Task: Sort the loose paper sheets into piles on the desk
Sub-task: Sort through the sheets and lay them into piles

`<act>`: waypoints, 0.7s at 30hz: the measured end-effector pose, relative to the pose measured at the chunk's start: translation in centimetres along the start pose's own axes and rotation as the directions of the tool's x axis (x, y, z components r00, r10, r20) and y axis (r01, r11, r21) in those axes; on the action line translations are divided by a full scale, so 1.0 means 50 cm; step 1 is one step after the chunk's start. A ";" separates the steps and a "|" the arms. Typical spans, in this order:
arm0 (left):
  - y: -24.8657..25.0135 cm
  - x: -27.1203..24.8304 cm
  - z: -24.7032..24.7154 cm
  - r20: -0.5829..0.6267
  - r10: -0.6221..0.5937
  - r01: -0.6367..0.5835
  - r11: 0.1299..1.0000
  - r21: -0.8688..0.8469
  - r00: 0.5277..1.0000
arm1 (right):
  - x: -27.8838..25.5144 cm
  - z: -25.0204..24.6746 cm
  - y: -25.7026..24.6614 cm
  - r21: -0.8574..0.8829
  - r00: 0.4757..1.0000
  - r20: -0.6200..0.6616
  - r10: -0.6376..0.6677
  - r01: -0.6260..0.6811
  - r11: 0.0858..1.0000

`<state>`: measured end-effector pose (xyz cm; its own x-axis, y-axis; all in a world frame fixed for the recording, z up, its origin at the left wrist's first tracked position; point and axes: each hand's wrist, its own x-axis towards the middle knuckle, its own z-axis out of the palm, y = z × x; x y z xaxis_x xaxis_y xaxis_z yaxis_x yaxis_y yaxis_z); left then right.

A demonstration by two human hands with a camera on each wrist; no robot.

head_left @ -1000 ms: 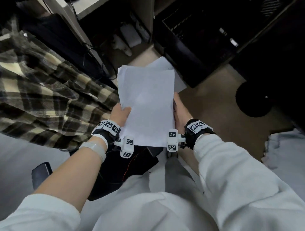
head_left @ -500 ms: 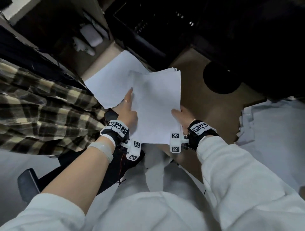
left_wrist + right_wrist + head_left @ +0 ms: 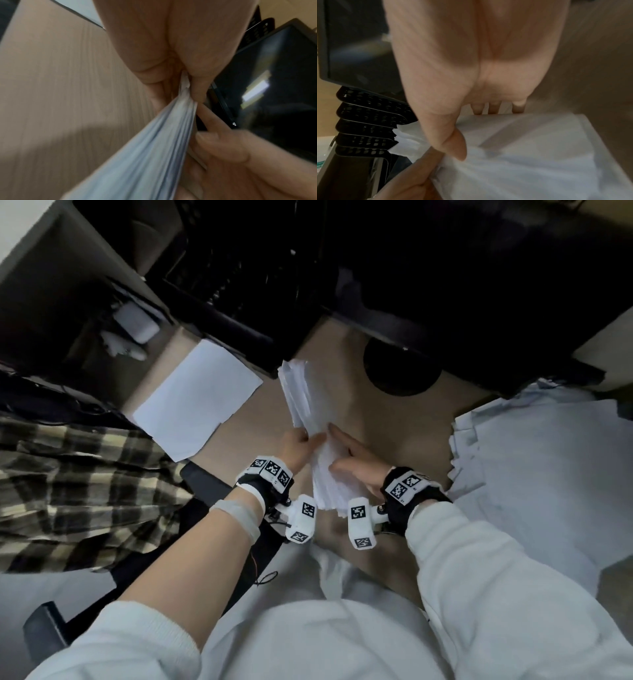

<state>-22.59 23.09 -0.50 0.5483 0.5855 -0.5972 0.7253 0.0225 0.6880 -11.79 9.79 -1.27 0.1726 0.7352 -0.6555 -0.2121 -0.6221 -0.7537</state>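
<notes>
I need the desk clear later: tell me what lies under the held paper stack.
Under the paper stack, bare wooden desk shows on either side. The strip directly beneath it is covered.

Both forearms reach forward and converge at centre, wrists close together. Left hand (image 3: 297,447): sleeve pushed up, forearm bare, fingers and thumb curled, pinching the sheaf of paper (image 3: 310,419) at its left edge. Right hand (image 3: 356,465): sleeve down to wrist, thumb on the sheaf's top face, fingers (image 3: 494,108) underneath, index finger extended forward.
</notes>
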 end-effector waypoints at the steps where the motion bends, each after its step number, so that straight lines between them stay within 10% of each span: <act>1: 0.001 0.005 -0.006 0.006 0.002 -0.002 1.000 0.029 1.000 | 0.013 -0.001 0.013 0.018 1.000 -0.018 0.007 -0.006 1.000; 9: -0.027 0.055 -0.049 0.076 -0.027 0.023 0.999 0.050 0.997 | 0.023 -0.005 -0.009 0.344 0.969 -0.180 0.171 -0.101 0.934; 21: -0.047 0.139 -0.093 0.198 -0.020 0.003 0.996 0.084 0.980 | 0.080 0.020 -0.016 0.258 0.861 -0.446 0.243 -0.137 0.956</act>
<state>-22.39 30.88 -4.36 0.6052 0.4133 -0.6804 0.7594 -0.0433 0.6492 -11.88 13.48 -3.23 0.5259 0.3620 -0.7696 -0.4747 -0.6259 -0.6188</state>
